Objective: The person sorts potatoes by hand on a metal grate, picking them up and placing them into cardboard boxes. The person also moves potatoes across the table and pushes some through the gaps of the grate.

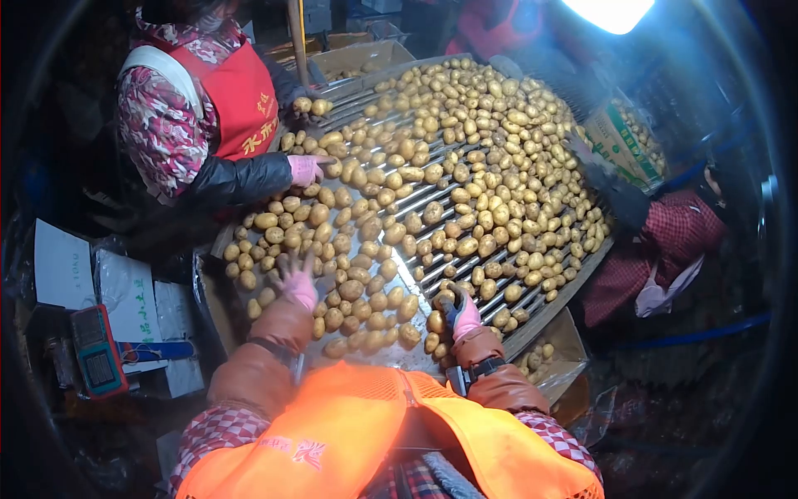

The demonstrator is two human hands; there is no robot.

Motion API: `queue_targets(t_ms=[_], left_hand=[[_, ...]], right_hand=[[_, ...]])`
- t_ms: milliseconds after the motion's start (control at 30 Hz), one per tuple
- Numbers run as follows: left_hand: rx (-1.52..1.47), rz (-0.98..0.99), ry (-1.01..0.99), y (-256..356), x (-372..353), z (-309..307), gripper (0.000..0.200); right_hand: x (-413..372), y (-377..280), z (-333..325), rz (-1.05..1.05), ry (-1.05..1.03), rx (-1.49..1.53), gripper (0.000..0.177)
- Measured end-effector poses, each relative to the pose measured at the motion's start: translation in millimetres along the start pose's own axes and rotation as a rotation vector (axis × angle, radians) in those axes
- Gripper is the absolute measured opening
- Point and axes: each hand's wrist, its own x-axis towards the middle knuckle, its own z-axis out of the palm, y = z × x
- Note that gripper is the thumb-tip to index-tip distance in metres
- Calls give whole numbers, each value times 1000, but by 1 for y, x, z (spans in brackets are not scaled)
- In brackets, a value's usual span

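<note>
Many yellow-brown potatoes point(499, 212) lie spread over a slatted metal sorting table point(406, 279). My left hand point(297, 281), in a pink glove, reaches over the smooth metal part at the lower left, fingers spread among the potatoes and holding none. At the front edge, my right hand point(461, 314), gloved in pink and dark material, has its fingers bent against potatoes at the slats' near end. Whether it grips one of them is hard to tell. Brown sleeves cover both forearms, and a dark band circles the right wrist.
A person in a red apron point(241, 100) works at the upper left, a pink glove on the potatoes. Another person's checked sleeve point(677, 233) is at the right. Cardboard boxes point(565, 349) stand around the table. A teal-and-red device point(100, 353) lies at the left.
</note>
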Motion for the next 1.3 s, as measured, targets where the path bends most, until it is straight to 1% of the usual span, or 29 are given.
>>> queue_targets(t_ms=[67,133,167,200,267,300,333,400,467,500,533,567,600,667,733,800,867,900,967,1000,1033,1067,1100,1133,1167,1200,1233,1267,1300], left_hand=[[182,172,-80,16,-18,17,84],[149,357,-82,20,-44,30,86],[173,415,-77,21,-53,24,86],[171,416,-86,16,-54,26,86],[83,551,-111,-2,-56,30,86],[81,545,-117,-8,-57,32,86],[79,599,-62,-14,-58,35,80],[82,697,41,-31,-66,40,69],[74,656,41,-31,-77,31,64],[26,669,41,-33,-80,27,62],[-21,677,42,-38,-85,25,61],[-13,641,16,-42,-88,25,61],[-26,624,-24,-45,-88,26,60],[-38,595,-65,-48,-93,24,60],[-90,579,-49,-47,-97,18,64],[-31,589,-6,-47,-98,19,61],[50,665,171,-47,-98,17,59],[49,660,168,-51,-96,15,59],[128,545,107,-75,-86,5,57],[128,545,101,-94,-78,16,57],[115,467,224,-118,-65,37,53],[105,389,346,-132,-56,48,51],[109,389,342,-133,-52,42,51],[38,285,296,-130,-52,29,53],[-34,183,255,-126,-50,16,55],[-33,183,255,-119,-45,3,55],[-60,79,180,-110,-40,-9,59],[-88,-24,103,-100,-32,-18,62],[-70,55,128,-91,-22,-22,64]], right_hand=[[-4,-4,0,-15,15,16,51],[-9,-21,-6,10,-12,34,50],[-5,-12,-2,23,-6,-34,46],[-6,-12,-3,31,-10,-38,46],[-10,-22,-6,23,6,-34,46],[-10,-21,-4,-17,12,50,46],[-8,-17,-1,-14,4,49,46],[-5,-5,7,1,5,228,45],[-3,3,3,40,-52,157,47],[2,18,9,-8,-60,300,52],[10,42,17,-80,-82,290,51],[11,46,17,-28,-104,329,50],[11,46,17,-16,-110,405,48],[8,36,14,-75,-72,328,47],[4,23,8,-54,-108,306,46],[6,23,10,7,-126,364,46],[5,18,5,40,-169,380,46],[5,16,1,47,-187,322,46],[0,-4,-6,54,-199,300,46],[-5,-17,-11,59,-210,276,47],[-10,-35,-18,63,-212,276,47],[-14,-56,-24,150,-226,214,46],[-16,-64,-26,237,-238,152,46],[-14,-47,-24,242,-242,152,46],[-8,-18,-21,129,-150,219,44],[-5,-1,-18,15,-55,287,43],[-5,-12,-21,-45,6,308,37],[-7,-27,-22,-40,7,309,37],[-9,-41,-21,35,2,380,36]])
